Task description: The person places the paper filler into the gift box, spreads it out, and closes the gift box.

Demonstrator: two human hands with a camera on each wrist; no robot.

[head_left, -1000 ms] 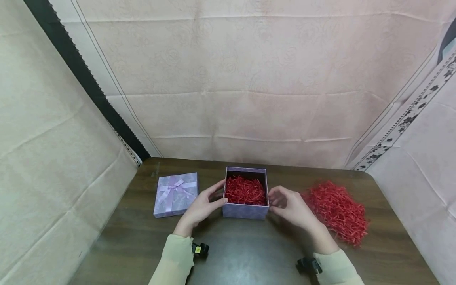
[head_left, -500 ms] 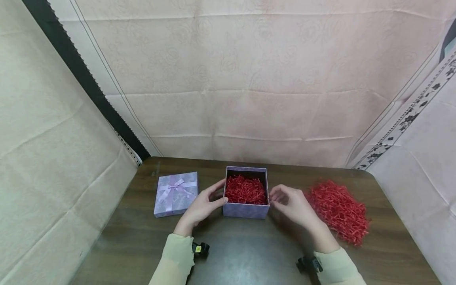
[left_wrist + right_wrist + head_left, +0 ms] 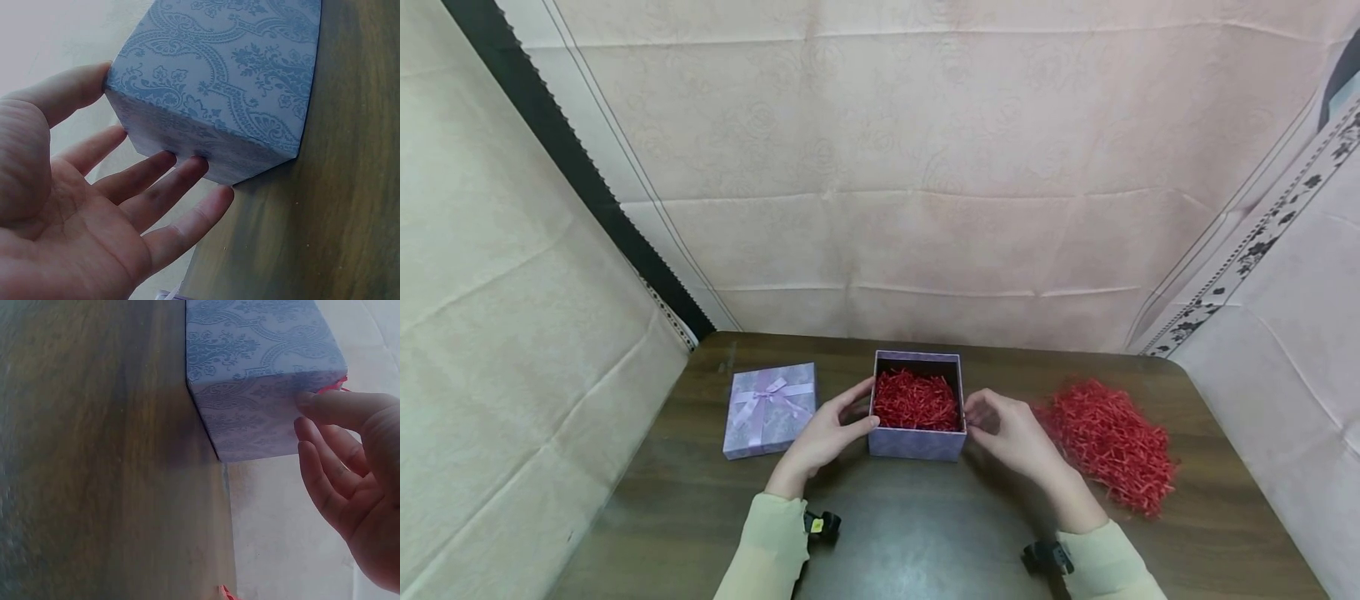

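An uncovered lavender gift box (image 3: 917,443) with a damask pattern stands on the table, part filled with red shredded paper (image 3: 917,402). My left hand (image 3: 826,433) touches its left side with nearly straight fingers, the thumb at the top near corner; the left wrist view shows these fingertips (image 3: 199,164) against the side wall. At the opposite side my right hand (image 3: 1011,433) has its thumb and loosely bent fingers close by the rim. In the right wrist view the thumb tip is against the box wall (image 3: 250,415), just below a red paper strand (image 3: 334,384) poking over the rim.
Left of the box lies its lavender lid (image 3: 771,410) with a ribbon bow. A loose heap of red shredded paper (image 3: 1116,450) lies on the wooden table (image 3: 887,533) at the right. Pale cloth (image 3: 925,183) hangs behind and along both sides.
My right hand shifts slightly at the box's right rim, its thumb rising a little. The left hand and the box stay in place.
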